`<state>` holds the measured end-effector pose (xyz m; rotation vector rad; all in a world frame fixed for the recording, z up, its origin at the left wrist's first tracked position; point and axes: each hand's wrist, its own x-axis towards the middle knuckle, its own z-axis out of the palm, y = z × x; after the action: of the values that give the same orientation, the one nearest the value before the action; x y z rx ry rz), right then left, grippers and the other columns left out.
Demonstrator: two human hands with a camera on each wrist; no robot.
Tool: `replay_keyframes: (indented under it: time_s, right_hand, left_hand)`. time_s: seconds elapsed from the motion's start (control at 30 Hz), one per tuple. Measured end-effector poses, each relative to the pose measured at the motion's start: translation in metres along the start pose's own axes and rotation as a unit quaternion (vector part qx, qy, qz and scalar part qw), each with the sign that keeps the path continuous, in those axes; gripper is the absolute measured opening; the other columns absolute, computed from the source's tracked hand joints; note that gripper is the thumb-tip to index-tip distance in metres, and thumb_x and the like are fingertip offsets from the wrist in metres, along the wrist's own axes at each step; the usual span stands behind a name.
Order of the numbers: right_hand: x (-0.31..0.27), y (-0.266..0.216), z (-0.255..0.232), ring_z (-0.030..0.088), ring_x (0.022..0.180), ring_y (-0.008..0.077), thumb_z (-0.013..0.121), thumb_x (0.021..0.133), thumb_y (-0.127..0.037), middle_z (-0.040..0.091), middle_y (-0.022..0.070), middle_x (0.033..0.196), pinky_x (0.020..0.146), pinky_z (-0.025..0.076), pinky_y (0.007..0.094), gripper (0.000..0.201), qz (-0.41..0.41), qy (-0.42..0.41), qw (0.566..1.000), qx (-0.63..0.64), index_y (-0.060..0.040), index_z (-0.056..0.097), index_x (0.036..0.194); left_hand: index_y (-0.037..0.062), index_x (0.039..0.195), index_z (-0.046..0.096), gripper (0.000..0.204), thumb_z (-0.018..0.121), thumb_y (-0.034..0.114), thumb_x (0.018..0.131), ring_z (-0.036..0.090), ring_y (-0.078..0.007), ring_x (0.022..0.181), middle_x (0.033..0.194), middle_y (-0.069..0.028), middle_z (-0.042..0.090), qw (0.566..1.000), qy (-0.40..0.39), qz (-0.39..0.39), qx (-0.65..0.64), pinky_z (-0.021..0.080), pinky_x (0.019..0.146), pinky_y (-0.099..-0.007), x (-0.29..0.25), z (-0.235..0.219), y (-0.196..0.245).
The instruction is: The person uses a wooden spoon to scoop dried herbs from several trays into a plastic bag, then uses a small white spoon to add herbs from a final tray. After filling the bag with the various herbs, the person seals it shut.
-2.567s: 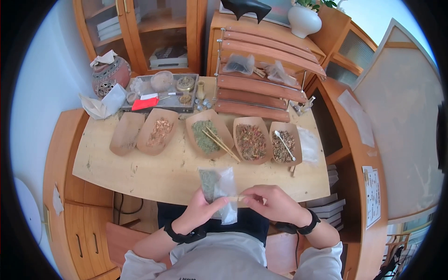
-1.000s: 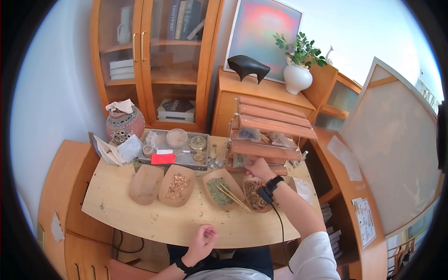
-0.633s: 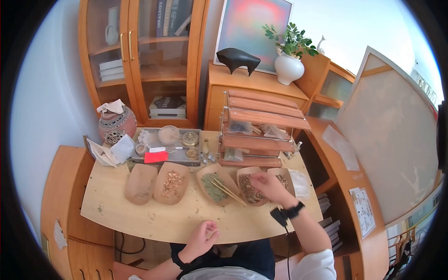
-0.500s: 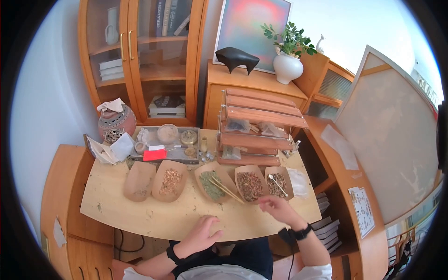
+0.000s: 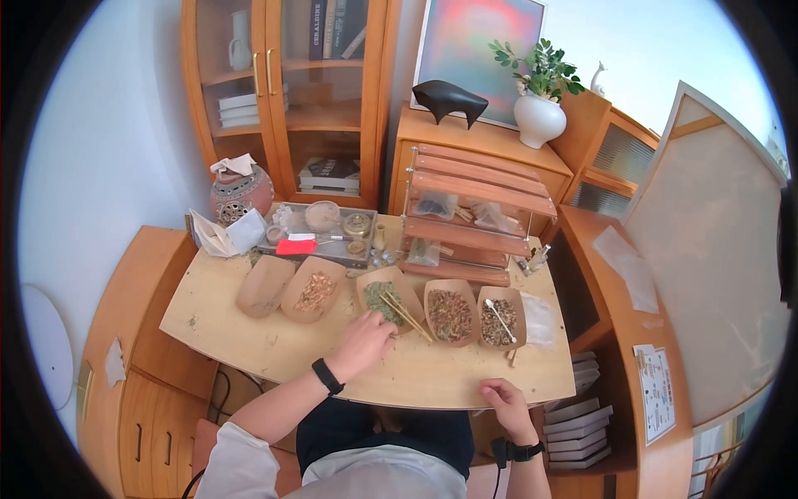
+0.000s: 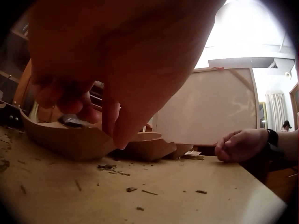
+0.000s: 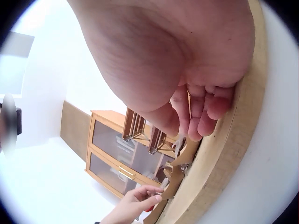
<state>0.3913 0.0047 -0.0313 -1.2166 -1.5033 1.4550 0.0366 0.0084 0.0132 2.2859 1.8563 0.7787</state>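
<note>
My left hand (image 5: pixel 364 343) reaches to the near rim of a brown paper tray (image 5: pixel 363 284) of shredded green herb (image 5: pixel 379 298). In the left wrist view its fingers hang loosely downward, fingertips right at the wall of a tray (image 6: pixel 70 141). A pair of thin bamboo sticks (image 5: pixel 409 318) leans across the herb beside the fingers. My right hand (image 5: pixel 505 402) rests at the table's front edge, holding nothing; in the right wrist view its fingers (image 7: pixel 205 123) are loosely curled. A small clear bag of green herb (image 5: pixel 424 252) lies on the wooden rack's lower shelf.
Trays of orange chips (image 5: pixel 316 293), reddish dried flowers (image 5: pixel 450 316) and brown bits with a white spoon (image 5: pixel 501 321) flank the herb. Behind stand the slatted wooden rack (image 5: pixel 465 233) and a grey tray (image 5: pixel 363 259) of small vessels. Clear bags (image 5: pixel 539 320) lie right.
Both hands held the herb bag earlier. The right hand set it on the rack's lower shelf, then drew back to the table edge. The left hand has moved forward to the green herb's tray.
</note>
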Motion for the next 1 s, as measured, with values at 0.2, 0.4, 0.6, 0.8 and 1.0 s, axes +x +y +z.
replay_keyframes:
  time_s: [0.2, 0.4, 0.6, 0.8, 1.0]
  right_hand:
    - [0.001, -0.008, -0.009, 0.061, 0.091, 0.0112, 0.062, 0.096, -0.008, 0.068, 0.0049, 0.097, 0.083, 0.049, 0.0256, 0.019, -0.008, -0.001, 0.998, 0.068, 0.0027, 0.065, 0.112]
    - [0.0, -0.011, -0.012, 0.061, 0.087, 0.0122, 0.059, 0.097, -0.008, 0.068, 0.0052, 0.096, 0.08, 0.049, 0.0267, 0.019, -0.01, -0.008, 0.994, 0.111, 0.0027, 0.065, 0.112]
    - [-0.001, -0.009, -0.011, 0.062, 0.087, 0.0129, 0.059, 0.097, -0.008, 0.068, 0.006, 0.096, 0.081, 0.05, 0.0274, 0.019, -0.003, 0.005, 0.993, 0.115, 0.002, 0.065, 0.112]
    - [0.002, -0.013, -0.011, 0.062, 0.089, 0.0128, 0.06, 0.097, -0.008, 0.068, 0.0057, 0.096, 0.083, 0.05, 0.0272, 0.019, 0.008, 0.023, 0.995, 0.094, 0.0015, 0.065, 0.113]
    - [0.005, -0.012, -0.01, 0.062, 0.09, 0.0132, 0.059, 0.097, -0.008, 0.068, 0.0057, 0.097, 0.085, 0.05, 0.0274, 0.019, 0.025, 0.019, 0.993, 0.112, 0.0014, 0.065, 0.113]
  left_hand:
    - [0.0135, 0.087, 0.067, 0.005, 0.065, 0.016, 0.083, 0.06, -0.0242, 0.09, 0.089, -0.0044, 0.057, 0.995, 0.031, -0.025, 0.086, 0.051, 0.07, -0.0394, -0.003, 0.007, -0.017]
    - [0.0139, 0.086, 0.067, 0.005, 0.066, 0.014, 0.081, 0.061, -0.0233, 0.089, 0.087, -0.0026, 0.058, 0.988, 0.091, -0.039, 0.119, 0.052, 0.068, -0.039, -0.008, -0.008, -0.032]
    - [0.0133, 0.102, 0.066, 0.025, 0.066, 0.008, 0.078, 0.059, -0.025, 0.095, 0.092, -0.0059, 0.056, 0.985, 0.065, -0.046, 0.152, 0.053, 0.071, -0.0368, -0.013, -0.014, -0.027]
    - [0.0134, 0.114, 0.064, 0.038, 0.066, 0.004, 0.077, 0.056, -0.0256, 0.1, 0.101, -0.007, 0.054, 0.996, 0.022, 0.037, 0.084, 0.052, 0.076, -0.037, -0.008, -0.014, 0.004]
    - [0.009, 0.115, 0.062, 0.041, 0.069, 0.005, 0.074, 0.048, -0.0348, 0.115, 0.123, -0.0133, 0.052, 0.996, 0.021, 0.085, 0.036, 0.045, 0.098, -0.0443, 0.003, -0.014, 0.008]
